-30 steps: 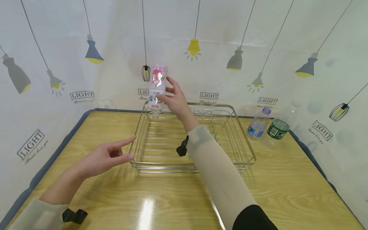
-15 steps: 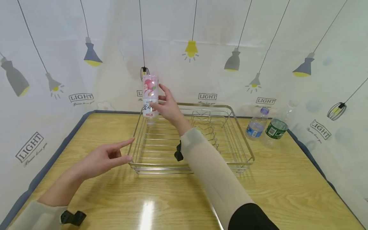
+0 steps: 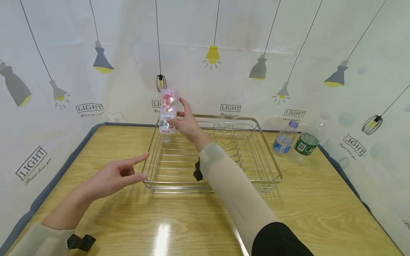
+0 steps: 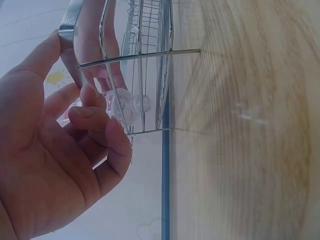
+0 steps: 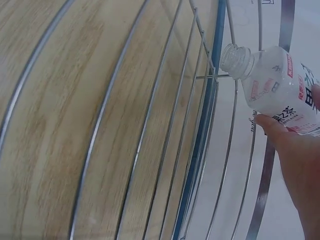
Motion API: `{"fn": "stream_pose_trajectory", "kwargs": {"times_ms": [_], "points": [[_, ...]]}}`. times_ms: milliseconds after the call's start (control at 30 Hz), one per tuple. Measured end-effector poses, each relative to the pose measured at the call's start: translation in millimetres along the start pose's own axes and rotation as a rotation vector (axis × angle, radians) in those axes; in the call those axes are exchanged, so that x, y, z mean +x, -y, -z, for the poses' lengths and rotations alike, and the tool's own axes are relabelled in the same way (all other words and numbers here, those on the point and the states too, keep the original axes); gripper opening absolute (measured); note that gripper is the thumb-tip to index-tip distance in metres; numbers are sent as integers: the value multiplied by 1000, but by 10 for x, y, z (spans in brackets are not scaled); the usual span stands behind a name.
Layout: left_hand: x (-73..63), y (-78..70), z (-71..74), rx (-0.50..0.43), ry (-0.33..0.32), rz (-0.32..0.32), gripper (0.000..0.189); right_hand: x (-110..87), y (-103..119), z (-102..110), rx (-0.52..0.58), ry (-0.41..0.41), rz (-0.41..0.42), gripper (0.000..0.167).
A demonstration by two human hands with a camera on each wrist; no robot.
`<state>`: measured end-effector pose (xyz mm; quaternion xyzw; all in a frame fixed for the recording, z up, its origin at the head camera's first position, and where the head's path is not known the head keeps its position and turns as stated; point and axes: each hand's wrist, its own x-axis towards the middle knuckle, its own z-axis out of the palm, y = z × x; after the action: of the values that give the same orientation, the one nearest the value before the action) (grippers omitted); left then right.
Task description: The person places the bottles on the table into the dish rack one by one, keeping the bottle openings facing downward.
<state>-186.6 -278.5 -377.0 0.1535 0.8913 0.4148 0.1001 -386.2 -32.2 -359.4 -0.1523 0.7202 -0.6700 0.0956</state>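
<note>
My right hand [image 3: 188, 125] grips a plastic bottle [image 3: 168, 110] with a pink peach label, held upside down. Its capless neck points down inside the back left corner of the wire dish rack [image 3: 214, 183]. In the right wrist view, the clear bottle [image 5: 270, 82] shows its open threaded mouth, with a finger along its side. My left hand [image 3: 112, 177] is at the rack's left side, index finger and thumb stretched apart with their tips at the rim. In the left wrist view, the thumb meets the metal rim [image 4: 70, 30], while the other fingers are loosely bent.
To the right of the rack stand a small bottle [image 3: 283, 140] with a purple cap and blue label, and a larger clear bottle [image 3: 305, 144] with a green label. Wavy wire dividers [image 3: 235, 145] run through the rack. A lamp-patterned sheet rises behind the wooden table [image 3: 134, 220].
My right hand has lowered the upside-down bottle further towards the rack's back left corner. The left hand stays at the rim. The view has shifted slightly.
</note>
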Motion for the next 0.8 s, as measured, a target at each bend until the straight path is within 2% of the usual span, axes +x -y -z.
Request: {"fn": "stream_pose_trajectory", "kwargs": {"times_ms": [567, 800], "points": [[-2, 11, -12, 1, -5, -9, 71, 33, -122, -42, -40, 29, 12, 110], [-5, 27, -13, -13, 3, -7, 71, 48, -151, -27, -89, 34, 2, 108]]}}
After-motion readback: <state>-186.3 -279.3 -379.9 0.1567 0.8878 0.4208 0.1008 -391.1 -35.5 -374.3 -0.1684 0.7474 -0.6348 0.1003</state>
